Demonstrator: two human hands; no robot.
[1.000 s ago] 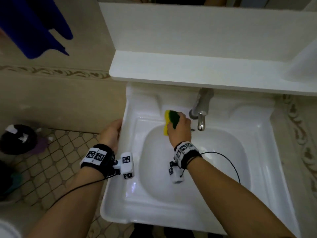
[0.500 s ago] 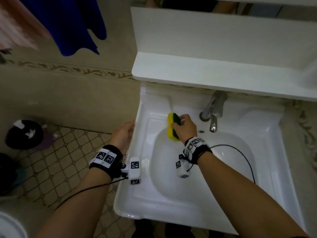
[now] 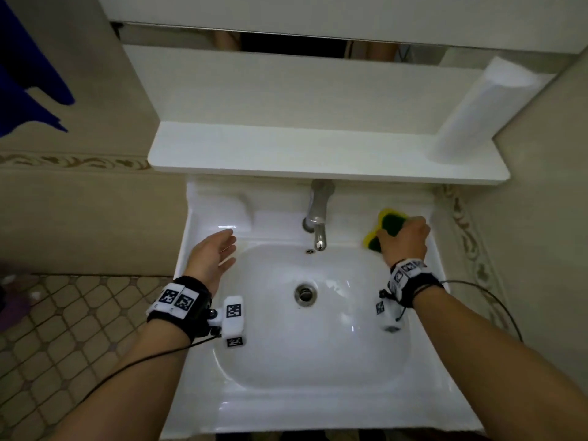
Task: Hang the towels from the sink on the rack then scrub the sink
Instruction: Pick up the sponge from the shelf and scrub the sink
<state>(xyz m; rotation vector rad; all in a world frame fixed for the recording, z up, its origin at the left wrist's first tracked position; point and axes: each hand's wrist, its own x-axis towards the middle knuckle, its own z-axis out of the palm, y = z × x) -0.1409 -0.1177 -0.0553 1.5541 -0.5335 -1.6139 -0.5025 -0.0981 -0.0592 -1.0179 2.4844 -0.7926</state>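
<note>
The white sink [image 3: 423, 370] fills the middle of the view, its basin holding no towels, with a drain [image 3: 306, 293] at its centre. My right hand [image 3: 404, 240] grips a yellow and green sponge [image 3: 386, 225] on the sink's back right ledge, right of the metal tap [image 3: 319, 218]. My left hand [image 3: 211, 257] hovers with straight, relaxed fingers over the sink's left rim and holds nothing. A blue towel [image 3: 22, 84] hangs at the upper left edge.
A white shelf [image 3: 286, 154] juts out just above the tap, with a white roll [image 3: 471, 116] lying at its right end. A mirror cabinet sits above. Tiled floor [image 3: 63, 329] lies to the left of the sink. A cable runs from my right wrist.
My right hand has carried the sponge from the left of the tap to the back right ledge. My left hand has left the sink's outer left edge and now hovers over the rim.
</note>
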